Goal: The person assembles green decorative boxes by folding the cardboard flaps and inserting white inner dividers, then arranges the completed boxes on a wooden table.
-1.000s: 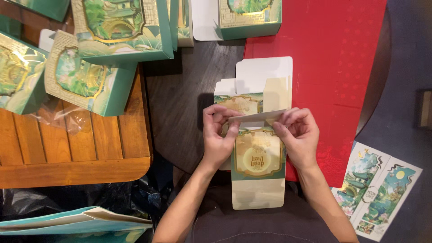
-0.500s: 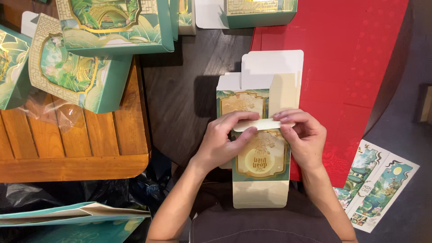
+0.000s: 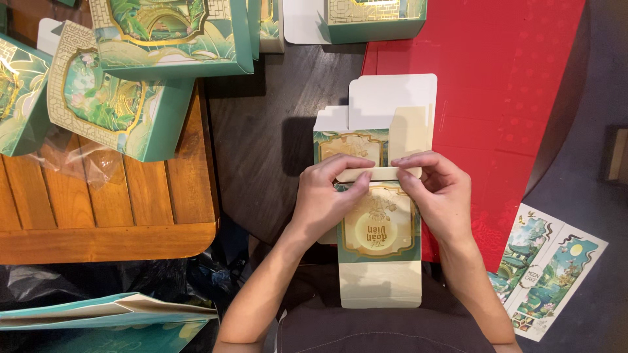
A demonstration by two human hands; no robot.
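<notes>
Head view, looking straight down. Both hands work on a flat, unfolded carton (image 3: 379,225), teal and cream with a gold-framed round emblem, lying lengthwise at the centre of the frame over the dark worktop (image 3: 261,144) and the person's lap. Its white flaps extend toward 12 o'clock, and a plain cream panel reaches toward 6 o'clock.

The left hand (image 3: 327,196) sits on the carton's 9 o'clock edge. Its fingers are pinched on a narrow cream flap (image 3: 379,174) that runs crosswise over the carton, thumb beneath and fingertips on top. The right hand (image 3: 435,193) sits at the 3 o'clock edge, its fingers likewise clenched on the same flap from the opposite end. The two sets of fingertips nearly meet over the flap's middle.

Surroundings: a red sheet (image 3: 497,85) covers the worktop from 12 to 3 o'clock, and the carton's right edge overlaps it. At 9 to 11 o'clock, assembled green gift boxes (image 3: 111,104) with gold lattice frames rest on a wooden slatted tray (image 3: 98,222); crumpled clear film lies beside them. Another green box (image 3: 373,16) stands at 12 o'clock. A printed illustrated card (image 3: 543,274) lies at 4 o'clock, well apart from the hands. A folded teal sheet (image 3: 104,314) lies at 8 o'clock over dark plastic.
</notes>
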